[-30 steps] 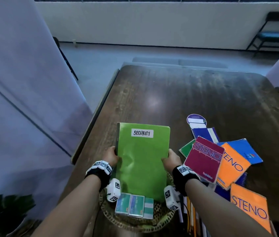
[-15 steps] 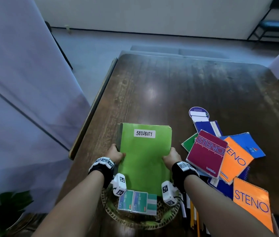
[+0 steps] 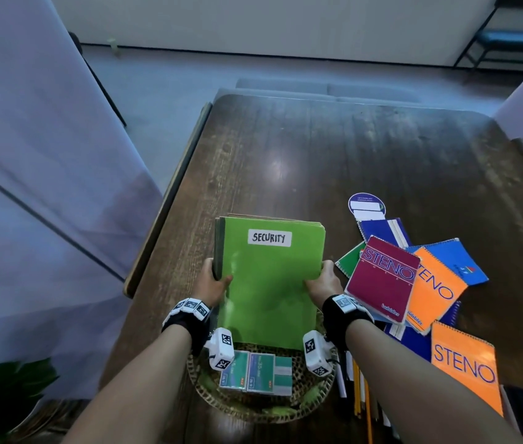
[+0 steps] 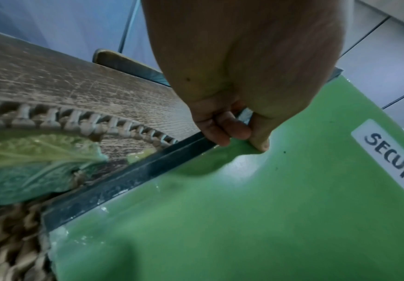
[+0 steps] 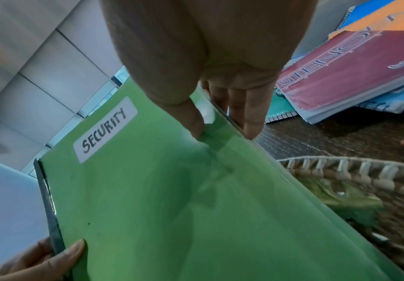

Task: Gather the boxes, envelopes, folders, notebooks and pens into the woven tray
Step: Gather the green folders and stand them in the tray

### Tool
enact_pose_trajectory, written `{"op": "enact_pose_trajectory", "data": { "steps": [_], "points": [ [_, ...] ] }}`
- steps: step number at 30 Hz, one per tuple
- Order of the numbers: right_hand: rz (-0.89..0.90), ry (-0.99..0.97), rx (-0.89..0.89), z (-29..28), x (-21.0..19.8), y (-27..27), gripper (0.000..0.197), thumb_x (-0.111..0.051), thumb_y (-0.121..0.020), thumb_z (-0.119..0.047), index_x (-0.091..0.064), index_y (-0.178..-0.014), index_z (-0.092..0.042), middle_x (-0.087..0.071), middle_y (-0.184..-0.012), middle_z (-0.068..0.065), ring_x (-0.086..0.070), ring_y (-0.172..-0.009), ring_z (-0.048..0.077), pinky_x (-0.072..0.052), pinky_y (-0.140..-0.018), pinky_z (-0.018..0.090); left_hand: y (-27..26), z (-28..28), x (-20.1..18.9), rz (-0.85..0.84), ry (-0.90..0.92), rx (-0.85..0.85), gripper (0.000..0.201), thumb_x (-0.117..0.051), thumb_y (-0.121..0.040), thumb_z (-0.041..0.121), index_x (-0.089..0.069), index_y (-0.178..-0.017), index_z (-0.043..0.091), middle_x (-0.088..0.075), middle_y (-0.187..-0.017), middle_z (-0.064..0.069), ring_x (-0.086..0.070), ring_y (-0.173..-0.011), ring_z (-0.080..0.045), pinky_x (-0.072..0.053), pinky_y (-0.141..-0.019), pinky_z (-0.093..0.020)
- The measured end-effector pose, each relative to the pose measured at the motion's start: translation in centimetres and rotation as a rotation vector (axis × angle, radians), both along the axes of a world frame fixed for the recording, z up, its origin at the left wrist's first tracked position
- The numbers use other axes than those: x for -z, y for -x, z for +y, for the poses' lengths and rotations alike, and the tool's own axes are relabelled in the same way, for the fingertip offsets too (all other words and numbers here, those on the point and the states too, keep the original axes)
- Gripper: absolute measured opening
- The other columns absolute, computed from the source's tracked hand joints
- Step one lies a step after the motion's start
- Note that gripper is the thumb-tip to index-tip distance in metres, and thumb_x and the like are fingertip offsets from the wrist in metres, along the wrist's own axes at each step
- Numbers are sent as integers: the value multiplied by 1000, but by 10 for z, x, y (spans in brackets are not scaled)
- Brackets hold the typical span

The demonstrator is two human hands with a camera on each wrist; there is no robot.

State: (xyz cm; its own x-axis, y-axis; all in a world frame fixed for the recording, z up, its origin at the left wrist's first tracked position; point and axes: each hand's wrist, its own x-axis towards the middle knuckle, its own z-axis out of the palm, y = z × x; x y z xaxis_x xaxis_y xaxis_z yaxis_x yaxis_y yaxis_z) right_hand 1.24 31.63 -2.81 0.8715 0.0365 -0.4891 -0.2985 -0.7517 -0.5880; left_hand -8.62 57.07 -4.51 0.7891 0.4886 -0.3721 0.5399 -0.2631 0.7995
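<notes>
Woven tray (image 3: 314, 402) sits nearest, below both wrists, with small boxes (image 3: 255, 373) lying in its near part. Just past them, the folders (image 3: 269, 283), a green stack labelled SECURITY, slope up from the tray; their lower edge seems to rest inside it, their top edge reaches well beyond the far rim. Left hand (image 3: 213, 283) grips the dark spine edge, thumb on the green cover and fingers curled behind; right hand (image 3: 324, 282) pinches the open edge the same way, thumb in front, fingers (image 5: 251, 114) behind. So the stack is held from both sides, partly in the tray.

To do this well, I judge the stack should be lowered evenly with both hands, its far end coming down last, keeping the loose open edge squeezed so the sheets do not fan out. It looks longer than the tray, so it will likely overhang; centre it before letting go, and keep it off the boxes if room allows.

Right of the right hand, notebooks (image 3: 414, 283) lie heaped on the table (image 3: 382, 155); pens (image 3: 358, 389) lie beside the right forearm, all not yet gathered
</notes>
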Motion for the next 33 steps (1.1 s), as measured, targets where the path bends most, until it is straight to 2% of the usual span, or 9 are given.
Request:
{"op": "enact_pose_trajectory", "data": {
  "steps": [3, 7, 17, 22, 26, 27, 29, 31, 33],
  "points": [
    [11, -26, 5, -1, 4, 3, 38, -61, -93, -9, -40, -121, -22, -64, -103, 7, -64, -86, 26, -53, -73, 33, 1, -1, 3, -1, 3, -2, 32, -70, -90, 11, -52, -115, 19, -70, -110, -5, -69, -95, -23, -58, -86, -49],
    [-3, -72, 26, -3, 9, 5, 38, -61, -93, -8, -42, -121, -26, -66, -107, 8, -66, -90, 28, -57, -81, 40, 0, -3, 1, 14, 24, -8, 40, -68, -91, 11, -50, -126, 18, -70, -114, -6, -70, -93, -24, -60, -83, -47],
    [0, -15, -23, -9, 12, 16, 57, -53, -95, -4, -35, -140, -35, -62, -100, 3, -61, -78, 21, -46, -64, 27, 6, -14, 2, 112, -62, -8, 50, -64, -94, 9, -42, -137, 14, -67, -119, -14, -68, -97, -31, -57, -88, -48],
    [24, -23, -23, -10, 12, 18, 43, -61, -94, -15, -46, -133, -26, -67, -118, 8, -64, -92, 24, -55, -85, 36, 6, -19, 3, 185, -194, -25, 38, -65, -94, 13, -45, -126, 8, -66, -119, -17, -66, -103, -33, -54, -89, -41],
    [63, -22, -42, -12, 13, 18, 36, -60, -93, -19, -50, -128, -22, -66, -118, 7, -65, -97, 24, -55, -91, 40, 4, -24, 0, 179, -307, -22, 60, -71, -87, 9, -39, -138, 9, -56, -131, -18, -62, -108, -35, -53, -93, -43],
    [75, -29, -45, -12, 14, 18, 37, -59, -93, -18, -50, -129, -22, -65, -119, 7, -66, -98, 24, -55, -92, 41, 4, -26, -2, 167, -339, -17, 68, -71, -86, 7, -34, -142, 11, -49, -136, -17, -61, -106, -34, -54, -92, -43],
    [89, -36, -56, -15, 13, 18, 40, -59, -94, -19, -50, -132, -21, -65, -122, 6, -66, -99, 22, -56, -92, 41, 1, -33, -9, 135, -429, -21, 74, -70, -85, 6, -30, -146, 13, -39, -140, -16, -60, -92, -26, -56, -78, -39],
    [91, -27, -76, -20, 12, 18, 45, -59, -95, -20, -47, -138, -19, -63, -128, 7, -65, -101, 21, -56, -90, 37, -3, -42, -17, 67, -517, -26, 67, -68, -85, 6, -34, -142, 15, -39, -137, -15, -57, -78, -17, -52, -60, -28],
    [84, -13, -93, -27, 11, 17, 49, -58, -97, -21, -44, -143, -16, -59, -133, 7, -63, -105, 21, -54, -89, 34, -10, -52, -25, -18, -555, 17, 52, -65, -87, 8, -43, -133, 15, -43, -130, -11, -55, -76, -13, -45, -56, -19]
  ]
}}
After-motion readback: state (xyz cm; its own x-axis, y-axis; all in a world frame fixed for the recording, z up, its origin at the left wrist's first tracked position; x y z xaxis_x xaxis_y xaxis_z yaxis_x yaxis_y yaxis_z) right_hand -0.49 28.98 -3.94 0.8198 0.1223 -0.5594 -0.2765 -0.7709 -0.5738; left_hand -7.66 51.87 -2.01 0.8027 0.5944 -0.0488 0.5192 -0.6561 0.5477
